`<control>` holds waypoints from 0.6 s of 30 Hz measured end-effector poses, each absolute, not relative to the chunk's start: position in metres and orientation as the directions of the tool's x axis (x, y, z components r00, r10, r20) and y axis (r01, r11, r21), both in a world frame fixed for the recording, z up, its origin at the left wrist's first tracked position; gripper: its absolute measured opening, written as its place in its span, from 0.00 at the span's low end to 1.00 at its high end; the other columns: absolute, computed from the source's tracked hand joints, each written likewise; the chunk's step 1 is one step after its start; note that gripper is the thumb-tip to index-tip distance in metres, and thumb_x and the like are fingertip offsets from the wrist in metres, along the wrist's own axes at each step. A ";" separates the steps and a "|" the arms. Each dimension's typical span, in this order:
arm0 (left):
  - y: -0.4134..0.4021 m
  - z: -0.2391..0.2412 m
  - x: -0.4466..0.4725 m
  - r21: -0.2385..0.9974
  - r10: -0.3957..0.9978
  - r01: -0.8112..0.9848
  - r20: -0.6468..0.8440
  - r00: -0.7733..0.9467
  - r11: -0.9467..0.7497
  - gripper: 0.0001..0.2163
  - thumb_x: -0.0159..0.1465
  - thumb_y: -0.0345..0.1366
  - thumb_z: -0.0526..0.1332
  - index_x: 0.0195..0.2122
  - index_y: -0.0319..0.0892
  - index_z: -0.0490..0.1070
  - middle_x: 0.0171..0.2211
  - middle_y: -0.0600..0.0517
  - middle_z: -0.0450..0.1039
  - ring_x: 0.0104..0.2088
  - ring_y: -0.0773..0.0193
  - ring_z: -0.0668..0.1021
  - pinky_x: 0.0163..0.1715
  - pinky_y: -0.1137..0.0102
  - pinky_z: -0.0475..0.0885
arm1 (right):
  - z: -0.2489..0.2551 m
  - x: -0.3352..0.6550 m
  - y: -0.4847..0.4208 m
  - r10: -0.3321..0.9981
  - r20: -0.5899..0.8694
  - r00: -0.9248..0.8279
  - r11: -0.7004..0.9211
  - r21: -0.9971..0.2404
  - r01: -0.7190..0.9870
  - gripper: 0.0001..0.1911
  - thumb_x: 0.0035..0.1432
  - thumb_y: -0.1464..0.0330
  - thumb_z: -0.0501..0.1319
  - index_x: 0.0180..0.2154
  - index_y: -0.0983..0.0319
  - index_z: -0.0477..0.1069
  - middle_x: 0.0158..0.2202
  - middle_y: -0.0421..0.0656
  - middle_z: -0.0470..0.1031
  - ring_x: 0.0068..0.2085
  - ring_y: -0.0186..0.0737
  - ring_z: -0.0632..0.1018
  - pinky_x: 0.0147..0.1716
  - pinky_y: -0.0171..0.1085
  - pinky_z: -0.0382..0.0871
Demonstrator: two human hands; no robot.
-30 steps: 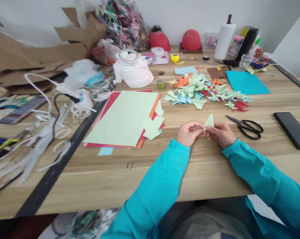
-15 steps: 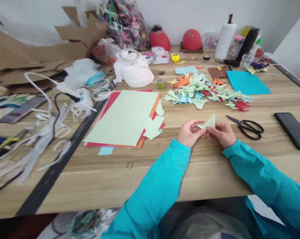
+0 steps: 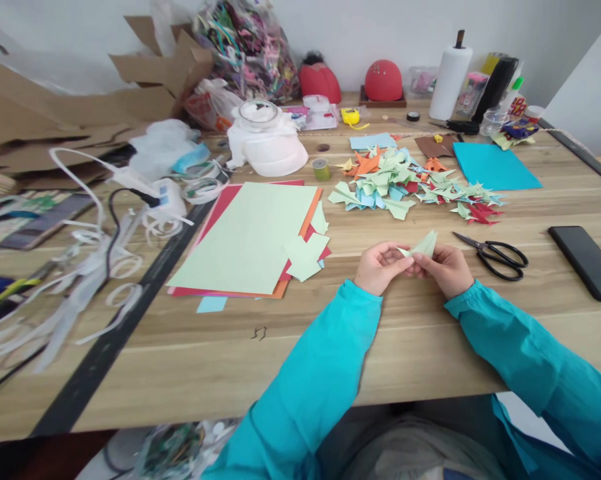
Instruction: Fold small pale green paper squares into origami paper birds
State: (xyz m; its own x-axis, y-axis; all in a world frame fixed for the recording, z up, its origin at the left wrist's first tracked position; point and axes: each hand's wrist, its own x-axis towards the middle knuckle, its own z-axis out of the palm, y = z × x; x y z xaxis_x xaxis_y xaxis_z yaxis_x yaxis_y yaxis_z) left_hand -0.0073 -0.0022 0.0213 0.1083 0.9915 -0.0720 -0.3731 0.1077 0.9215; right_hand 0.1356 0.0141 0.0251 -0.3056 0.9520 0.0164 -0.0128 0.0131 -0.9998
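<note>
Between my two hands is a small pale green folded paper (image 3: 425, 246), its pointed tip up and to the right. My left hand (image 3: 380, 268) pinches its left part between thumb and fingers. On the other side my right hand (image 3: 448, 270) grips it, thumb in front; the lower folds are hidden by the fingers. Beyond the hands lies a heap of folded paper pieces (image 3: 388, 172) in green, blue, orange and red. Black-handled scissors (image 3: 500, 257) rest just right of my right hand. To the left are pale green paper sheets (image 3: 245, 233) and small cut green pieces (image 3: 306, 256).
A black phone (image 3: 584, 262) lies at the right. Behind are a blue sheet (image 3: 498, 165), a green thread spool (image 3: 321, 169), a yellow tape measure (image 3: 350, 117) and a white bottle (image 3: 450, 83). White straps and a power strip (image 3: 168, 199) with cables spread over the left side.
The folded paper has turned slightly between my fingers, its tip shifting a little to the right. Both hands keep their hold at nearly the same place.
</note>
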 end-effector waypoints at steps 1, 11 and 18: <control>-0.002 0.022 -0.007 0.917 0.990 -0.382 -0.080 0.119 0.120 0.18 0.40 0.38 0.70 0.30 0.35 0.70 0.20 0.53 0.73 0.21 0.67 0.75 0.26 0.70 0.72 | 0.025 0.136 0.014 0.954 0.012 -0.300 0.009 -1.000 -0.012 0.17 0.39 0.56 0.67 0.22 0.64 0.70 0.18 0.40 0.71 0.19 0.32 0.70 0.19 0.33 0.65; -0.003 0.021 -0.006 0.942 0.990 -0.311 -0.104 0.092 0.128 0.15 0.42 0.44 0.68 0.20 0.36 0.69 0.16 0.53 0.72 0.18 0.68 0.74 0.21 0.71 0.71 | 0.022 0.134 0.012 0.945 0.048 -0.324 0.067 -0.997 0.048 0.16 0.41 0.57 0.65 0.25 0.64 0.71 0.20 0.40 0.72 0.20 0.33 0.70 0.20 0.33 0.66; -0.002 0.019 -0.006 0.931 0.988 -0.331 -0.136 0.077 0.154 0.16 0.41 0.45 0.68 0.20 0.36 0.70 0.16 0.53 0.71 0.18 0.67 0.74 0.21 0.71 0.72 | 0.021 0.135 0.013 0.948 0.066 -0.310 0.088 -0.994 0.058 0.15 0.43 0.57 0.65 0.26 0.64 0.71 0.20 0.40 0.73 0.20 0.33 0.71 0.20 0.34 0.66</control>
